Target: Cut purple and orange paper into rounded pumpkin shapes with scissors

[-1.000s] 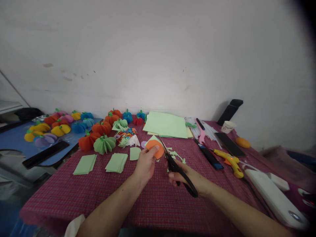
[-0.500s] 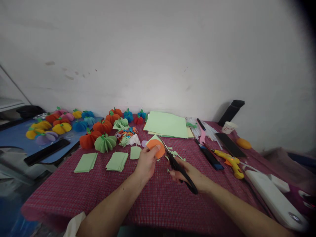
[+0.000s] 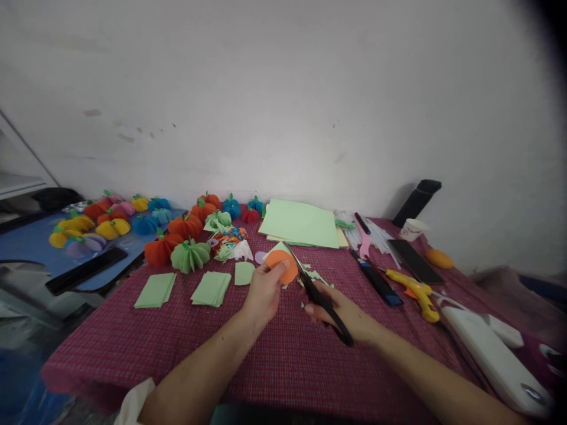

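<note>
My left hand (image 3: 264,291) pinches an orange paper disc (image 3: 283,273) laid over a light green paper piece (image 3: 279,248). Black-handled scissors (image 3: 321,301) are in my right hand (image 3: 334,310), fingers through or around the handles. Their blades point up and left, against the right edge of the paper. Light green scraps (image 3: 315,276) lie on the cloth just beyond the scissors. To the left of my left hand are a single green square (image 3: 244,273) and two stacks of green squares, a nearer one (image 3: 211,288) and a farther one (image 3: 155,290).
Paper pumpkins in several colours, such as a green one (image 3: 190,255), stand at left. Large green sheets (image 3: 305,223) lie at the back. Right: a yellow glue gun (image 3: 414,289), box cutter (image 3: 378,282), dark phone (image 3: 414,261), paper cup (image 3: 413,229) and white power strip (image 3: 491,354).
The whole view has shifted very slightly. Both hands, the paper and the scissors keep nearly the same pose.
</note>
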Action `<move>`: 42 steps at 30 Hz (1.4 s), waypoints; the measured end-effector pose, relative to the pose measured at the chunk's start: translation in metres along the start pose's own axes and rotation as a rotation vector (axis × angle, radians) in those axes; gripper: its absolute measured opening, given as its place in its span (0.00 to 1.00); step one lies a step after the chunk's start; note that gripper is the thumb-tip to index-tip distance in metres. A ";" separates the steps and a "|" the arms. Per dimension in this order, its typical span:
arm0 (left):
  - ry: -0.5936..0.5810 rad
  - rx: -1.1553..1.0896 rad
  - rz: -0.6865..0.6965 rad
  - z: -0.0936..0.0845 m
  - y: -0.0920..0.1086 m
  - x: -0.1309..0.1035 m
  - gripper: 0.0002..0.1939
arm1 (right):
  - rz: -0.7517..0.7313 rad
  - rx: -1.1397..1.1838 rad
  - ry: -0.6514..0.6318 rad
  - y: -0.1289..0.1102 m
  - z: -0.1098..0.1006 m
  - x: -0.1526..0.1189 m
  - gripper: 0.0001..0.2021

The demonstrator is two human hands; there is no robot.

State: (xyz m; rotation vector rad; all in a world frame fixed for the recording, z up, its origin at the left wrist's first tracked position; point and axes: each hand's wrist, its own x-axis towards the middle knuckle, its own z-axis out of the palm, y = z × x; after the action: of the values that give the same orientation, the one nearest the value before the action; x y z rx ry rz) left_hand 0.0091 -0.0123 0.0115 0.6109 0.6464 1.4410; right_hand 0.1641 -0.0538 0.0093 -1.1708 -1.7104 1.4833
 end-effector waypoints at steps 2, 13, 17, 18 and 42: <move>-0.006 0.002 0.005 0.000 0.000 0.000 0.07 | -0.007 -0.002 0.003 0.000 0.000 0.000 0.13; -0.006 0.009 0.005 -0.001 0.000 0.001 0.07 | -0.012 -0.051 0.003 0.001 -0.002 0.000 0.14; -0.007 0.022 -0.001 0.000 0.000 0.000 0.07 | -0.037 -0.100 -0.002 -0.001 -0.007 -0.001 0.14; -0.005 0.023 -0.004 0.000 0.001 -0.001 0.08 | -0.044 -0.108 -0.004 -0.002 -0.008 -0.002 0.13; -0.015 0.047 -0.008 0.005 0.003 -0.004 0.06 | -0.006 -0.137 -0.047 -0.010 -0.017 -0.009 0.14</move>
State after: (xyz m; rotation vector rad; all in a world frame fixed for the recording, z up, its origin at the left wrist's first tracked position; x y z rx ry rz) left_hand 0.0105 -0.0160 0.0169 0.6540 0.6716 1.4158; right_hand 0.1804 -0.0543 0.0235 -1.2083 -1.8710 1.4194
